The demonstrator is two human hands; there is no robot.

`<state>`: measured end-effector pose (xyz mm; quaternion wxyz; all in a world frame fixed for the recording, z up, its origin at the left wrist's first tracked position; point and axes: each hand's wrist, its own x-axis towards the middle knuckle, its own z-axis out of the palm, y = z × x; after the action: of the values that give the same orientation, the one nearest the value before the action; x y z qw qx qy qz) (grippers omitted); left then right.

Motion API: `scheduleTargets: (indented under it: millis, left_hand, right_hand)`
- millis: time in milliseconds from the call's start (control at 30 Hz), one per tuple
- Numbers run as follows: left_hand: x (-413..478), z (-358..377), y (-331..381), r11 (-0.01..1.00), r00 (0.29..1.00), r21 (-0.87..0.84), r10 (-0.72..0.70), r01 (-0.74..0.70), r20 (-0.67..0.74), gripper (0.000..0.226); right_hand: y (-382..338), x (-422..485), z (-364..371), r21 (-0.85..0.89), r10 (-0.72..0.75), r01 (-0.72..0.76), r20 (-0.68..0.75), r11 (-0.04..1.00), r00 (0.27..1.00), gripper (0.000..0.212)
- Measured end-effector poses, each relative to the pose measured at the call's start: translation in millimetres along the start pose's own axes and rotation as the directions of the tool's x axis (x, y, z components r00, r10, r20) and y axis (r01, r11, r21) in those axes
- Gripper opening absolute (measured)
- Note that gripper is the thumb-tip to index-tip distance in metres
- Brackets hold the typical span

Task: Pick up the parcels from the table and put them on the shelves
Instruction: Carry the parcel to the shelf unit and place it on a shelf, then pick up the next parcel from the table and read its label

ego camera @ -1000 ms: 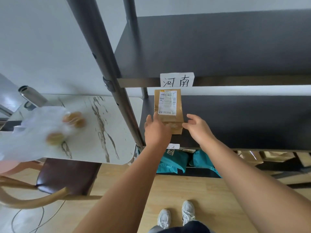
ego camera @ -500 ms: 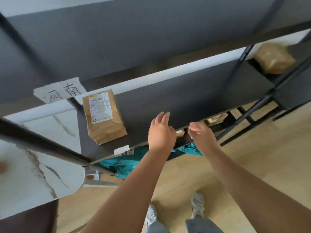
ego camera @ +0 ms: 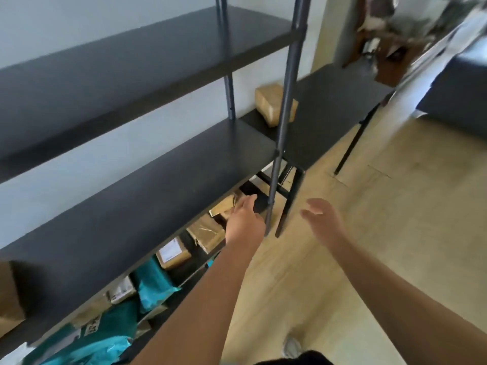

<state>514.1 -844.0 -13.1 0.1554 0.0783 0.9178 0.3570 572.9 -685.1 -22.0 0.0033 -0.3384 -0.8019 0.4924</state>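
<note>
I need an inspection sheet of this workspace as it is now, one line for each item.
Surface: middle shelf dark, mostly bare; a brown parcel edge shows at its far left.
Job's things: brown parcel on the black table behind the shelf post; brown boxes and teal bags on the lowest shelf.
Clutter: nothing seen.
Hands: left hand open and empty; right hand open and empty.
Cables: nothing seen.
Surroundings: light wood floor, pale wall, blurred furniture at the upper right.
</note>
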Motion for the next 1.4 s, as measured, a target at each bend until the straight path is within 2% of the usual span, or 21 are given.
scheduleTargets:
  millis: [100, 233, 467, 667, 967, 1067, 1200, 1400]
  left_hand:
    - [18.2, 35.2, 47.1, 0.999, 0.999, -0.013, 0.048, -0.047, 0.022, 0.052]
    - [50.5, 68.8, 88.1, 0.998, 0.997, -0.002, 0.064, -0.064, 0.034, 0.051]
    - [151.2, 130.6, 154.0, 0.994, 0.994, -0.047, 0.100, -0.098, 0.033, 0.046]
    - [237.4, 166.2, 209.2, 0.993, 0.992, -0.043, 0.109, -0.107, 0.064, 0.046]
    - [346.9, 185.2, 264.3, 0.992, 0.990, -0.016, 0.125, -0.124, 0.063, 0.047]
    - [382.8, 188.0, 276.7, 0.997, 0.997, 0.000, 0.077, -0.077, 0.003, 0.049]
    - [428.1, 189.7, 284.3, 0.998, 0.993, -0.007, -0.067, 0.067, -0.095, 0.052]
    - [471.6, 184.6, 284.0, 0.953, 0.924, -0.101, -0.303, 0.287, -0.234, 0.052]
  right_hand:
    - [16.2, 27.4, -62.7, 0.012, 0.022, -0.021, -0.047, 1.000, 0.999, 0.046]
    - [23.1, 62.3, -113.0, -0.024, 0.018, -0.019, -0.022, 1.000, 1.000, 0.052]
    - [24.7, 151.6, -154.8, -0.059, -0.002, 0.000, -0.032, 0.998, 0.999, 0.057]
    - [8.5, 242.7, -203.6, -0.175, 0.054, -0.047, 0.035, 0.983, 0.998, 0.063]
    - [-13.9, 358.4, -231.5, -0.135, 0.088, -0.084, 0.025, 0.987, 0.996, 0.060]
    - [-27.1, 407.2, -232.7, -0.147, 0.065, -0.057, 0.053, 0.988, 0.996, 0.058]
    - [-46.2, 481.7, -231.1, -0.195, 0.022, 0.009, 0.157, 0.981, 0.987, 0.058]
    - [-87.4, 579.2, -229.2, -0.276, -0.062, 0.174, 0.371, 0.945, 0.926, 0.058]
